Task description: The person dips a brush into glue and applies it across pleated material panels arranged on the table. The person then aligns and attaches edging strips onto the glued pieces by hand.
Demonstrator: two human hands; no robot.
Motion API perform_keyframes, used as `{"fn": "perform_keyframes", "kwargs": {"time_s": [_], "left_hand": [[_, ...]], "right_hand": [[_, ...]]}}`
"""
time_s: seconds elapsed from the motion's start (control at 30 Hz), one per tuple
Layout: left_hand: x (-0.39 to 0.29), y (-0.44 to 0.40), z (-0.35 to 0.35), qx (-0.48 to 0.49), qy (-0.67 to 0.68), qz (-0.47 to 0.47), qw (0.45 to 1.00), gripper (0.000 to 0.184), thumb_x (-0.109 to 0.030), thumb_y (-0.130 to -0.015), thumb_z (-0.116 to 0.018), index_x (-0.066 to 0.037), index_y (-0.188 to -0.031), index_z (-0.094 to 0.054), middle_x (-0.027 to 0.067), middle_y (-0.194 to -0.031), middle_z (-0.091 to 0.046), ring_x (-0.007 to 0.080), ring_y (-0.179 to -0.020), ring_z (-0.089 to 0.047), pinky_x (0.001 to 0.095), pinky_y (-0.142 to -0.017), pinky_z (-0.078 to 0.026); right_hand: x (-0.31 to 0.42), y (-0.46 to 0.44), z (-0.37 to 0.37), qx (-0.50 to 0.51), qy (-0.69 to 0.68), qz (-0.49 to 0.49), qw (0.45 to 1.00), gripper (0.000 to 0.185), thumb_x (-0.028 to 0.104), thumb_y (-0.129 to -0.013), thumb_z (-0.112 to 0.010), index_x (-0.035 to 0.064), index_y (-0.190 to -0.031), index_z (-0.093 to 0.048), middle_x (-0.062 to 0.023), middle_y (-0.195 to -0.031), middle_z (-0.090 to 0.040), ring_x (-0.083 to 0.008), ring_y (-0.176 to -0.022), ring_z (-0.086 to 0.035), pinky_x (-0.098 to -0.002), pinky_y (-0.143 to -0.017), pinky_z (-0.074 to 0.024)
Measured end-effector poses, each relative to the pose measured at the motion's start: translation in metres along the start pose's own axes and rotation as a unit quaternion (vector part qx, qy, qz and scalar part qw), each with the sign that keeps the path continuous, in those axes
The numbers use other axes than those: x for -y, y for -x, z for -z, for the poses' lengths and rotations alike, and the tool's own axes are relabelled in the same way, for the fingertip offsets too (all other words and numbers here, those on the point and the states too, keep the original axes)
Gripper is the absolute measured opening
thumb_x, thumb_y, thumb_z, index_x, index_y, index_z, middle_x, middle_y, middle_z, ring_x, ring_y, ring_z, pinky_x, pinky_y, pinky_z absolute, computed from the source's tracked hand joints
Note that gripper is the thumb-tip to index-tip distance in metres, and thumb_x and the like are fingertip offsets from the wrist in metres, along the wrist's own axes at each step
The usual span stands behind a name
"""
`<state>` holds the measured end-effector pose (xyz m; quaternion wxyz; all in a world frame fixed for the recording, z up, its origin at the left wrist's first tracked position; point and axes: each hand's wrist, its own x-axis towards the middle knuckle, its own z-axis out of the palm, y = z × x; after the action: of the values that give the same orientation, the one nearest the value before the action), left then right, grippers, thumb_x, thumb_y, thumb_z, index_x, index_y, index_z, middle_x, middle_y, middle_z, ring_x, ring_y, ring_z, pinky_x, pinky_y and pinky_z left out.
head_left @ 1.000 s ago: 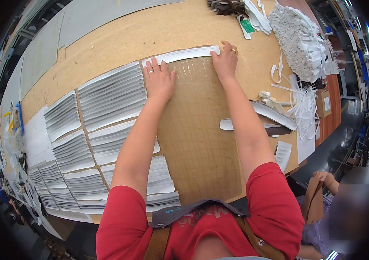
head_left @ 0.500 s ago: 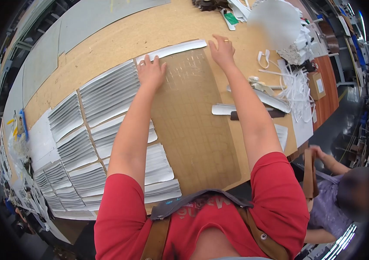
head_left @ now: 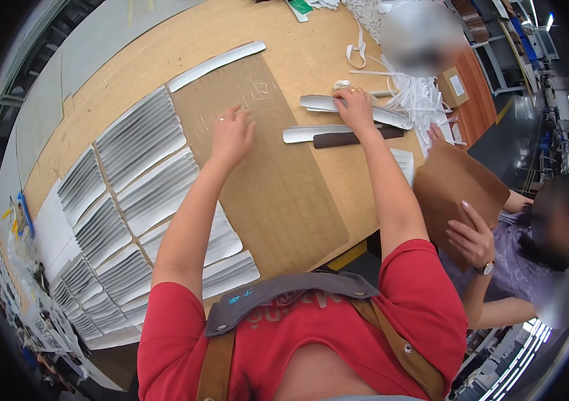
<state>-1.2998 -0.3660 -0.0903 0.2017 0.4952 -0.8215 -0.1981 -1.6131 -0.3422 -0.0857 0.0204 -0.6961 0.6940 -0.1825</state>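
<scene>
My right hand (head_left: 356, 107) is closed on the upper white strip (head_left: 391, 117) at the right of the table, with its fingertips over the strip's edge. Just below lie another white strip (head_left: 298, 134) and a dark strip (head_left: 358, 138). My left hand (head_left: 233, 136) hovers over the brown board (head_left: 278, 174), fingers apart and holding nothing. One long white strip (head_left: 218, 65) lies along the board's far edge. Left of the bare part of the board, overlapping white and grey strips (head_left: 141, 140) lie in several rows.
A co-worker at the right holds a brown sheet (head_left: 461, 194) close to the table edge. White ribbons (head_left: 418, 97) lie tangled near a cardboard box (head_left: 453, 87). Grey sheets (head_left: 104, 47) cover the far left of the table. Another person's blurred head shows across the table.
My right hand has moved from the far strip's end to the strips at the right. My left hand has left that strip and drawn back over the board. The co-worker's brown sheet has come nearer.
</scene>
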Motion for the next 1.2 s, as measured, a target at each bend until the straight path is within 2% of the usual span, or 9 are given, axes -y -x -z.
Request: {"fn": "perform_keyframes", "kwargs": {"time_s": [0.23,0.33,0.43,0.53,0.63,0.83,0.93,1.03,1.2], "left_hand": [[-0.048,0.023,-0.008,0.006,0.127,-0.025,0.992,0.043,-0.019,-0.081,-0.061,-0.004,-0.119,-0.048,0.0182,-0.12,-0.049,0.0359,-0.104,-0.051,0.043,-0.087,-0.041],[-0.061,0.032,-0.006,-0.073,0.142,-0.006,0.987,0.054,-0.02,-0.082,-0.061,-0.004,-0.128,-0.038,0.0186,-0.123,-0.046,0.0358,-0.103,-0.052,0.0426,-0.086,-0.041],[-0.057,0.039,-0.001,-0.099,0.151,0.001,0.983,0.06,-0.018,-0.082,-0.061,-0.006,-0.134,-0.031,0.0178,-0.119,-0.045,0.0334,-0.097,-0.053,0.041,-0.08,-0.043],[-0.048,0.04,0.014,-0.104,0.188,0.046,0.976,0.057,-0.014,-0.084,-0.059,-0.006,-0.134,-0.033,0.0162,-0.109,-0.046,0.0288,-0.085,-0.054,0.0368,-0.073,-0.045],[-0.029,0.037,0.023,-0.124,0.277,0.073,0.95,0.039,-0.01,-0.086,-0.058,-0.004,-0.122,-0.047,0.0095,-0.094,-0.047,0.0173,-0.073,-0.047,0.0286,-0.069,-0.044],[0.02,0.026,0.049,-0.082,0.27,0.143,0.949,0.014,-0.011,-0.084,-0.058,0.001,-0.092,-0.059,0.0085,-0.082,-0.049,0.0164,-0.072,-0.051,0.0264,-0.066,-0.042],[0.065,0.01,0.044,-0.14,0.334,0.194,0.912,0.016,-0.012,-0.083,-0.059,0.001,-0.093,-0.059,0.0082,-0.08,-0.052,0.015,-0.07,-0.051,0.0262,-0.065,-0.042],[0.107,-0.008,0.052,-0.134,0.352,0.311,0.872,0.017,-0.014,-0.083,-0.061,0.001,-0.091,-0.06,0.0068,-0.077,-0.056,0.0137,-0.067,-0.053,0.0271,-0.063,-0.043],[0.125,-0.04,0.054,-0.206,0.18,0.254,0.928,0.022,-0.014,-0.082,-0.057,0.001,-0.098,-0.057,0.0123,-0.075,-0.06,0.022,-0.069,-0.058,0.0343,-0.064,-0.045]], "right_hand": [[0.062,0.022,0.018,0.032,-0.138,0.108,0.984,0.005,0.01,-0.08,-0.058,0.0081,-0.084,-0.061,-0.0051,-0.081,-0.061,-0.0256,-0.083,-0.057,-0.0373,-0.076,-0.0392],[0.091,0.036,0.019,-0.013,-0.158,0.157,0.975,0.006,0.008,-0.081,-0.058,0.0072,-0.086,-0.059,-0.0054,-0.079,-0.061,-0.0247,-0.081,-0.057,-0.0354,-0.075,-0.0395],[0.107,0.044,0.018,0.054,-0.188,0.148,0.969,0.008,0.006,-0.081,-0.056,0.0069,-0.09,-0.057,-0.0062,-0.079,-0.059,-0.0247,-0.079,-0.057,-0.0351,-0.074,-0.0397],[0.12,0.038,0.017,0.081,-0.195,0.166,0.963,0.009,0.005,-0.083,-0.054,0.0075,-0.091,-0.056,-0.0066,-0.079,-0.058,-0.0248,-0.077,-0.056,-0.0342,-0.073,-0.0398],[0.138,0.02,0.023,0.102,-0.203,0.184,0.956,0.006,0.008,-0.083,-0.054,0.0087,-0.088,-0.058,-0.0072,-0.075,-0.058,-0.0261,-0.075,-0.058,-0.0367,-0.07,-0.0422],[0.156,-0.032,0.013,0.216,-0.318,0.113,0.916,0.022,0.023,-0.086,-0.057,0.005,-0.098,-0.059,-0.0136,-0.083,-0.062,-0.0308,-0.081,-0.059,-0.0395,-0.07,-0.0458],[0.141,-0.068,-0.005,0.263,-0.26,0.114,0.922,0.029,0.026,-0.081,-0.065,0.0039,-0.099,-0.059,-0.0124,-0.083,-0.062,-0.0238,-0.076,-0.058,-0.0309,-0.069,-0.0447],[0.107,-0.11,-0.026,0.284,-0.227,0.061,0.93,0.034,0.03,-0.079,-0.065,0.0031,-0.1,-0.061,-0.0129,-0.082,-0.062,-0.0232,-0.077,-0.059,-0.0318,-0.07,-0.0457],[0.077,-0.155,-0.067,0.193,-0.398,-0.077,0.894,0.029,0.024,-0.078,-0.065,0.0008,-0.095,-0.062,-0.006,-0.076,-0.06,-0.0158,-0.07,-0.054,-0.0291,-0.068,-0.0443]]}}
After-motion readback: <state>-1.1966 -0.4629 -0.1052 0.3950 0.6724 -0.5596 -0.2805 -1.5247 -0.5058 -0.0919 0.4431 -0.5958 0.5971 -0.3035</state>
